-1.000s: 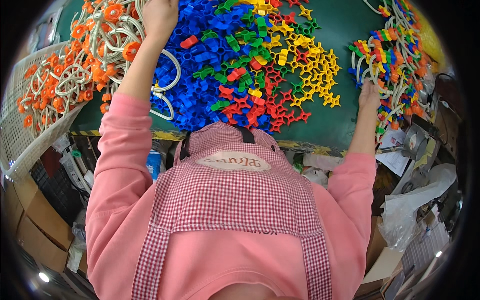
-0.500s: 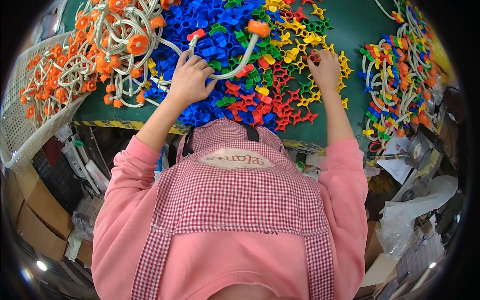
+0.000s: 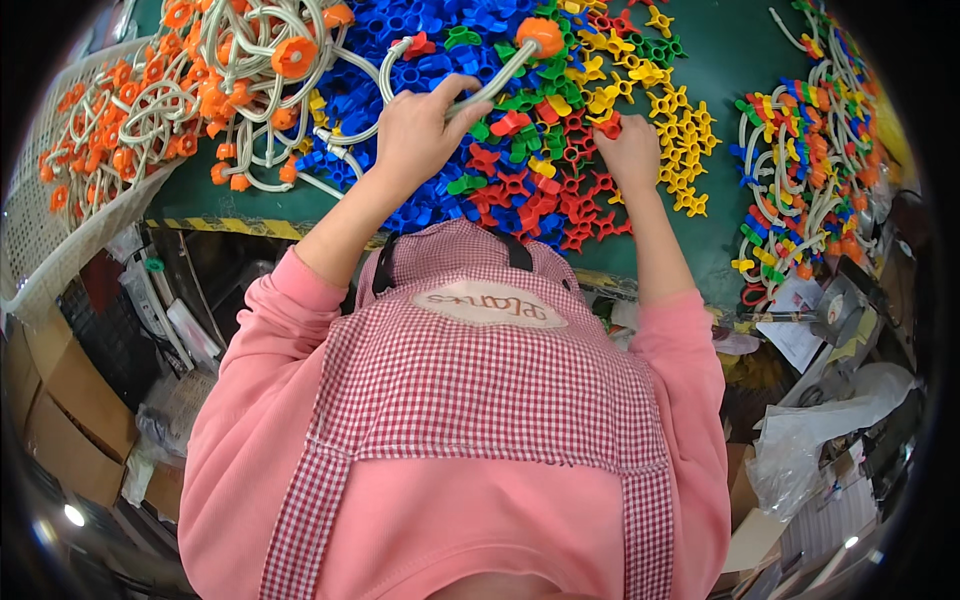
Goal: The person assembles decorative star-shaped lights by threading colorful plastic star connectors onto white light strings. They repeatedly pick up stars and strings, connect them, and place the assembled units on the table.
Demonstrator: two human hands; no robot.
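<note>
Head view, sole entry.

Step in hand, by judgement: one white cord [image 3: 500, 78] held ready, a loose piece being picked out for it. The next move calls for a steady cord and a single piece separated cleanly from its tangled neighbours.

Item: left hand [image 3: 422, 132], over the blue pieces [image 3: 345, 75]. Forearm slants up and inward; thumb and fingers closed on the cord, which runs up and right to an orange knob [image 3: 541, 37].

Item: right hand [image 3: 632, 158], at the border of red and yellow pieces [image 3: 690, 150]. Forearm near upright, wrist bent over, fingers curled down with the tips at a red piece [image 3: 608, 126]; whether it is gripped, cannot tell.

Item: green table [image 3: 735, 215], bearing all the above; strung cords [image 3: 800, 165] heaped at its right, well apart from both hands.
</note>
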